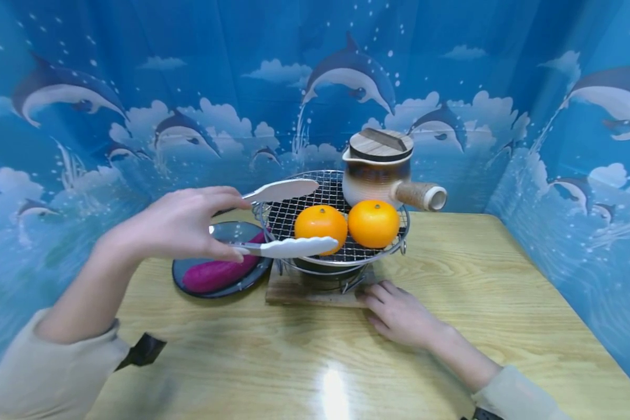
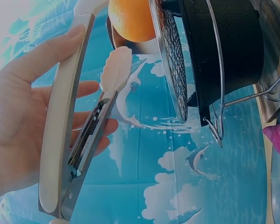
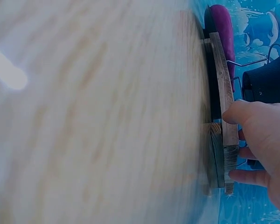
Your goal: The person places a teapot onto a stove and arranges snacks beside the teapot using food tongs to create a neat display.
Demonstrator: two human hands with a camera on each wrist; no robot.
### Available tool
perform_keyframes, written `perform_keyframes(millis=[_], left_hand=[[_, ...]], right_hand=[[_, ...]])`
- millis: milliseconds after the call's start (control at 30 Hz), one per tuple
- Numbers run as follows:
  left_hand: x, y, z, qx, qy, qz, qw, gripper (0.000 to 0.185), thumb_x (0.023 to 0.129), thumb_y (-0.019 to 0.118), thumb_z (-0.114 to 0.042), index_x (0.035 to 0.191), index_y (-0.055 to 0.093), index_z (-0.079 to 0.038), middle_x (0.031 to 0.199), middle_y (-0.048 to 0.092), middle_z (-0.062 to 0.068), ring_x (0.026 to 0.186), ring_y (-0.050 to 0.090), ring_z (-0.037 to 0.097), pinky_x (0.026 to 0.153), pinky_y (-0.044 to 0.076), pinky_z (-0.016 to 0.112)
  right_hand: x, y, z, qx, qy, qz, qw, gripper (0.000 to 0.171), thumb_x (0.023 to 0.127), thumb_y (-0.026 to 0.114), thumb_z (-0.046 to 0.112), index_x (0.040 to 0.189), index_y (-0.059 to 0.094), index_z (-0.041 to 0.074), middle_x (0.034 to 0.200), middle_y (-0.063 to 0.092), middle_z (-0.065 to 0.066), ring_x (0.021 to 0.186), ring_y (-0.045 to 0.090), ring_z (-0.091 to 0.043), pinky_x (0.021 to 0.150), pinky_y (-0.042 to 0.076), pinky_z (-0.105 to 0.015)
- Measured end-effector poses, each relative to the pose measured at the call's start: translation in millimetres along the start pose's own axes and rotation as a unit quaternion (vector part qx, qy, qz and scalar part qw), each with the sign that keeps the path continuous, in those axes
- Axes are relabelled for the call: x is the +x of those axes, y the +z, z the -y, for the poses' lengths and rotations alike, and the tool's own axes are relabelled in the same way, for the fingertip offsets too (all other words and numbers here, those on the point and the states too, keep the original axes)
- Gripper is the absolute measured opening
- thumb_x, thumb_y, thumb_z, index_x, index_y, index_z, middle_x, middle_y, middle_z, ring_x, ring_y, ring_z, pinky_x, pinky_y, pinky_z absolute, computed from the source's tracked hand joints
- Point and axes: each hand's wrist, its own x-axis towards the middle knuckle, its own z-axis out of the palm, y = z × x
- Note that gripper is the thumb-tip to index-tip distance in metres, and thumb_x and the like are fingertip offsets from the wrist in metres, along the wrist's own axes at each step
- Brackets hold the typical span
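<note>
I see a light wooden table [image 1: 504, 303] filling the lower half of the head frame, with a bright glare spot at bottom centre. Behind it and down both sides hangs a blue dolphin-print curtain [image 1: 136, 70] — clouds, bubbles, dolphins across the whole upper frame.

Centre frame: a small black stove [image 2: 228, 51] on a wooden board [image 1: 294, 291], a round wire grill [image 1: 294, 217] on top. Two oranges [image 1: 321, 225] sit side by side on the grill's near half. A ceramic pot [image 1: 378, 175] with a wooden lid and a rope-wrapped side handle stands at the grill's upper right. Left of the board is a dark plate [image 1: 226, 233] carrying a purple sweet potato [image 1: 217, 273].

The tongs [image 1: 289, 247] are white with a metal inner frame and flat spoon-shaped tips. The left hand [image 1: 181, 224], centre-left, holds them by the arms, fingers and thumb curled around. The tongs are spread wide — upper tip over the grill's left rim, lower tip in front of the left orange. I cannot tell from the head view whether it touches; the left wrist view shows the tips apart, with an orange just beyond them.

The right hand [image 1: 401, 315], lower centre, rests on the table with relaxed, straight fingers, and its fingertips [image 3: 235, 114] touch the board's near edge.
</note>
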Motion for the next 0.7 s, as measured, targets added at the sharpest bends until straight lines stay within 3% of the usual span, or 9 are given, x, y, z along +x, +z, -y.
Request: perform_keyframes(millis=[400, 700], left_hand=[[-8.1, -0.9, 13.1, -0.058, -0.032, -0.030, 0.9974, 0.084, 0.068, 0.077, -0.051, 0.136, 0.045, -0.014, 0.137, 0.043, 0.012, 0.124, 0.038, 0.034, 0.090, 0.037, 0.061], [-26.3, -8.7, 32.7, -0.087, -0.069, -0.065, 0.9917, 0.087, 0.067, 0.078, -0.051, 0.137, 0.042, -0.014, 0.137, 0.039, 0.014, 0.119, 0.038, 0.035, 0.085, 0.037, 0.062]], right_hand=[[-1.4, -1.8, 2.9, -0.002, 0.012, 0.017, 1.000, 0.038, 0.078, 0.069, 0.019, 0.114, 0.061, 0.008, 0.115, 0.056, -0.006, 0.104, 0.052, -0.024, 0.087, 0.046, -0.037], [0.1, -1.5, 2.7, -0.005, 0.016, 0.016, 1.000, 0.036, 0.078, 0.069, 0.018, 0.111, 0.062, 0.008, 0.114, 0.056, -0.007, 0.102, 0.052, -0.023, 0.085, 0.047, -0.037]])
